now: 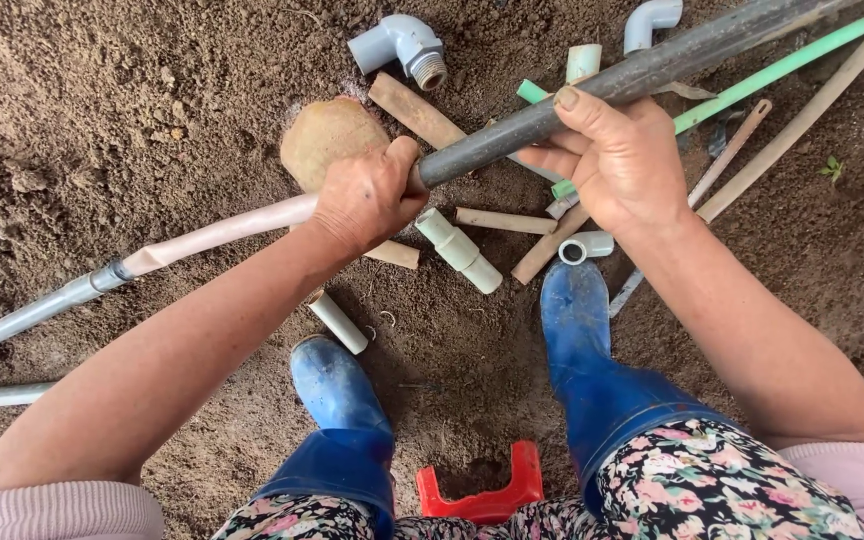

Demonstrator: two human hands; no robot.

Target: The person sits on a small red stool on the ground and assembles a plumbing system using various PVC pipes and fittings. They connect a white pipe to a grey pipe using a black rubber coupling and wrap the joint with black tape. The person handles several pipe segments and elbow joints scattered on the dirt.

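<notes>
Both hands' fingers [574, 160] wrap the dark grey pipe [512, 135].

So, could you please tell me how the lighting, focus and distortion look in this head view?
Head view: soft, even daylight with only faint shadows under the blue boots; no glare; left hand, right hand and dark pipe are sharp; wide-angle stretching enlarges the forearms toward the lower corners.

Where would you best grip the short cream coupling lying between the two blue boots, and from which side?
Probably the cream coupling is best pinched across its stepped middle, from above. It lies flat on the soil, slanting, with bare ground along both long sides, while the left hand and dark pipe crowd its upper end.
</notes>
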